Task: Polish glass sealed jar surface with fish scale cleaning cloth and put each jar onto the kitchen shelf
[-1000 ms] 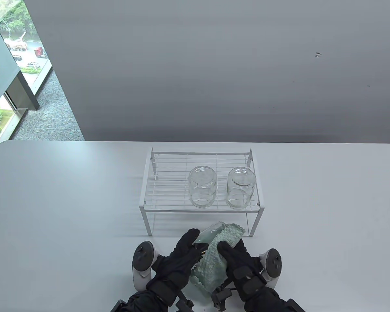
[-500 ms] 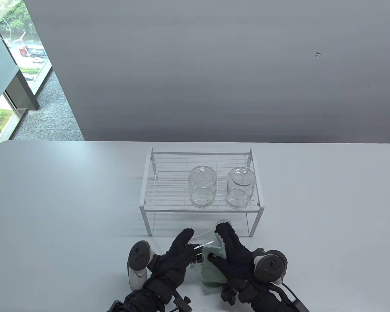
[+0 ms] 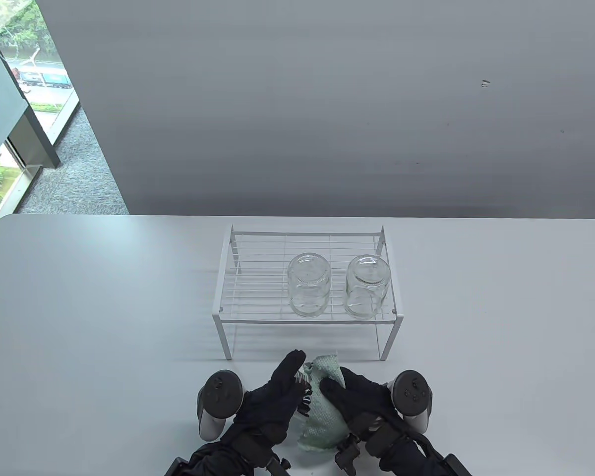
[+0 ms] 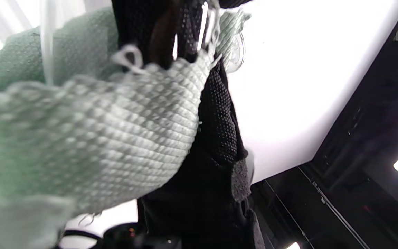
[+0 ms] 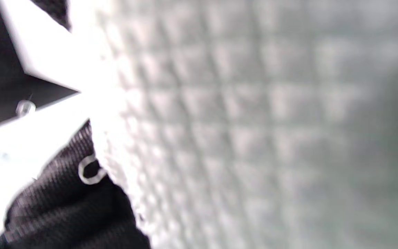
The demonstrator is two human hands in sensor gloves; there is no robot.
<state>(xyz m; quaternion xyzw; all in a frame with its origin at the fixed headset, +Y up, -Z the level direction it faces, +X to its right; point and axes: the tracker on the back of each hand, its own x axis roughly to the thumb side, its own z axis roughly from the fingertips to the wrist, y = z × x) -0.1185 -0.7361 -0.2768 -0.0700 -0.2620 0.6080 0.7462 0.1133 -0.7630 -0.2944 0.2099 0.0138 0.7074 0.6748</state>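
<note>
In the table view both gloved hands meet near the front edge, just before the white wire shelf. My left hand grips the third glass jar, whose wire clasp shows beside the fingers. The pale green fish scale cloth is wrapped over the jar and hides nearly all the glass. My right hand holds the cloth against the jar from the right. The left wrist view shows the cloth close up, with a bit of glass behind my fingers. The cloth fills the right wrist view.
Two clear glass jars stand upside down on the shelf top, one in the middle and one at the right. The shelf's left third is bare wire. White table spreads to both sides.
The cloth has been drawn up over the jar, so the glass seen earlier is now covered. My right hand has slid back toward me along the jar. The left hand has barely shifted.
</note>
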